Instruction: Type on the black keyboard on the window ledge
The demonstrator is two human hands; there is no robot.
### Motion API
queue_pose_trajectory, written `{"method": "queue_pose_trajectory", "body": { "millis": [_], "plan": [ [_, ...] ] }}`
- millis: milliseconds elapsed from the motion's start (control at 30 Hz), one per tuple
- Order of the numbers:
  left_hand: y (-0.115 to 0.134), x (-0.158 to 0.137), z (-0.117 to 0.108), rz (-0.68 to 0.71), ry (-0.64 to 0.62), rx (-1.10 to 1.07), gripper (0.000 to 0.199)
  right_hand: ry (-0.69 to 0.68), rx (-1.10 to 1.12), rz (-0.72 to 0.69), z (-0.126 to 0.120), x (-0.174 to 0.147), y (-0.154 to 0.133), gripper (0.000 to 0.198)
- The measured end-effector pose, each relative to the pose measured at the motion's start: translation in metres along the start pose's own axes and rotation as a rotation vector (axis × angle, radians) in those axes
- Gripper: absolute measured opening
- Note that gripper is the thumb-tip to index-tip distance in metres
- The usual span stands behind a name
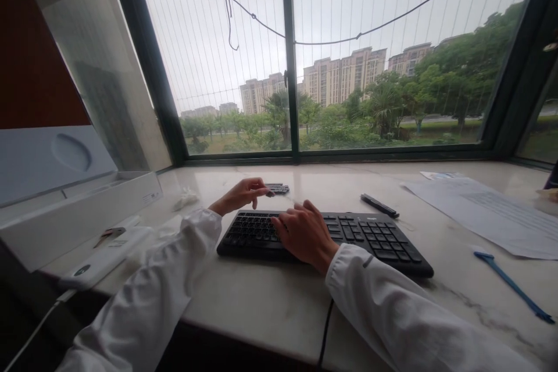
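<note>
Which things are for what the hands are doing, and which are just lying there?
Seem part of the job:
black keyboard, under the right hand
small black pieces, by the left hand

Seem just lying about:
papers
white box
crumpled white scrap
blue tool, though it might belong

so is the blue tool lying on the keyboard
No, the blue tool lies on the countertop, right of the keyboard and apart from it.

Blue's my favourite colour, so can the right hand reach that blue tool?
Probably yes, by swinging sideways: the blue tool lies uncovered on the countertop to the right of the keyboard, and nothing seems to block the right hand.
</note>
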State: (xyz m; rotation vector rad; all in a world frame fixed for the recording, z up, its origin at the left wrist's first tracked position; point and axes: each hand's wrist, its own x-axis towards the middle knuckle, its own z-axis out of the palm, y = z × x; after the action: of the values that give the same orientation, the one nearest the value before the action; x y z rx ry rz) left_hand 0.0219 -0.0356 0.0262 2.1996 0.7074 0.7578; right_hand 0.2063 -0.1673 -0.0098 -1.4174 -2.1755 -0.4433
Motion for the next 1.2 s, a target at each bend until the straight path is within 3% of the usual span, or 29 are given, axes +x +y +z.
{"method": "queue_pose_trajectory", "body": {
  "millis": [133,267,367,567,700,867,1200],
  "plan": [
    [-0.005,-0.008,-0.005,-0.060,-0.227,-0.062,0.035,-0.003,-0.013,0.016,0.001,0.001,-0.001,0.046],
    [-0.014,-0.012,-0.011,-0.037,-0.354,-0.027,0.034,-0.019,-0.012,0.009,0.002,0.001,-0.004,0.046],
    [-0.020,-0.013,-0.011,0.030,-0.282,0.024,0.032,-0.038,-0.023,0.000,0.003,0.002,-0.005,0.045],
    [-0.023,-0.009,0.008,0.145,0.021,0.025,0.033,-0.033,-0.022,0.045,0.007,0.003,-0.001,0.034],
    [-0.023,-0.009,0.019,0.185,0.111,-0.017,0.029,-0.009,0.055,0.103,0.010,0.003,0.002,0.022],
    [-0.021,-0.010,0.028,0.183,0.086,-0.116,0.028,0.014,0.072,0.149,0.010,0.003,0.003,0.026],
    [-0.020,-0.014,0.031,0.121,-0.108,-0.213,0.030,-0.014,-0.015,0.131,0.011,0.003,0.005,0.042]
  ]
}}
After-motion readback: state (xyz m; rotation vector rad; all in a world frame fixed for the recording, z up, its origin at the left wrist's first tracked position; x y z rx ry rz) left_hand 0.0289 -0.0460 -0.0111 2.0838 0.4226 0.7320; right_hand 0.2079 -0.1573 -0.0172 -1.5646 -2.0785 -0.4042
